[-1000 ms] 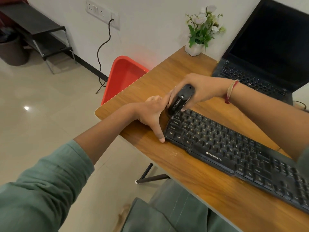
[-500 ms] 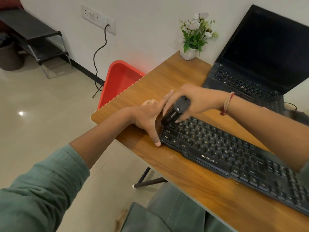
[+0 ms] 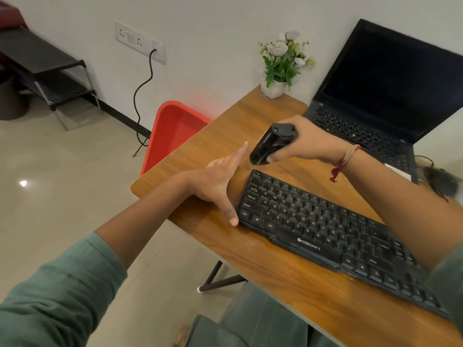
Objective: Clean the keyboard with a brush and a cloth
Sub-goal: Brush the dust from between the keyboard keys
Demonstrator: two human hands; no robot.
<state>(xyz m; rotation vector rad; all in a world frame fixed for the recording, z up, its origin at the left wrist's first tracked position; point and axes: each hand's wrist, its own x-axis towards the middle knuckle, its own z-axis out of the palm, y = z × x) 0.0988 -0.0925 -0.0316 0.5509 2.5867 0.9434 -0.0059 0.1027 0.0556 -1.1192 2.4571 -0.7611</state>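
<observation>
Okay, the brush [image 3: 271,144] is off the keys now. A second ago my right hand [image 3: 313,144] had it working down on the far left corner of the keyboard [image 3: 325,229]. Now that hand has pulled back and up, fingers still wrapped round the black handle, and the brush is in the air over bare bench [image 3: 250,116], just beyond that corner. I can't make out the bristles from this angle.

My left hand [image 3: 220,181] has changed too. It was tucked against the keyboard's left end; now it's spread wide with the fingers straight, and the thumb tip sits right at the near left corner. The keyboard lies flat along the bench's near edge, with the laptop [image 3: 375,96] behind it.

I read this as the end of a stroke. The left corner has had its pass, and the open left hand looks set to steady the board or sweep off whatever came loose. Most of the key rows to the right probably still need brushing. No cloth is clearly in view, though something dark and blurred sits at the far right, so wiping comes later.
</observation>
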